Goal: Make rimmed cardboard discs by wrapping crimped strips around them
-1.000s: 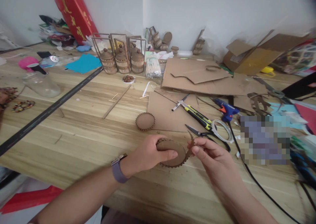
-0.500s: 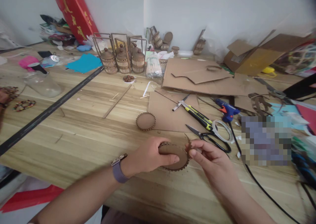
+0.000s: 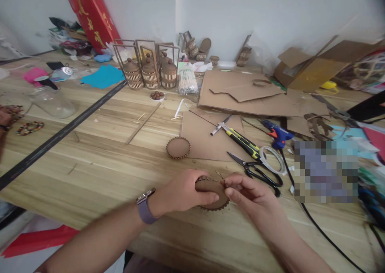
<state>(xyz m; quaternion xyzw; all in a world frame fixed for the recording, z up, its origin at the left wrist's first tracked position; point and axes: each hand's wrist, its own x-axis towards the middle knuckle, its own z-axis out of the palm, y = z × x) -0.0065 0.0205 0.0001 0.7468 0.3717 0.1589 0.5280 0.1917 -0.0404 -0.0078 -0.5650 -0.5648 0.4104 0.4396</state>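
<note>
My left hand [image 3: 183, 192] grips a round brown cardboard disc [image 3: 209, 186], thumb flat on its face and fingers behind the far rim. A ridged corrugated strip runs around the disc's edge. At the disc's right side, my right hand [image 3: 254, 196] pinches the corrugated cardboard strip [image 3: 219, 174] between thumb and fingertips, its thin loose end sticking up past the fingers. A second disc with a ridged rim [image 3: 178, 147] lies on the table just beyond my hands. Black scissors [image 3: 251, 168] rest to the right, near my right hand.
A yellow-black cutter [image 3: 242, 142], tape roll [image 3: 272, 160] and blue glue gun [image 3: 278, 134] lie right, with a black cord beside my right arm. Cardboard sheets [image 3: 237, 92] and small tiered baskets [image 3: 148, 72] stand behind. Another person's hand [image 3: 6, 118] shows far left.
My right hand has shifted slightly left along the disc's rim, and the strip's loose end now leans left instead of standing up. My left hand keeps its grip.
</note>
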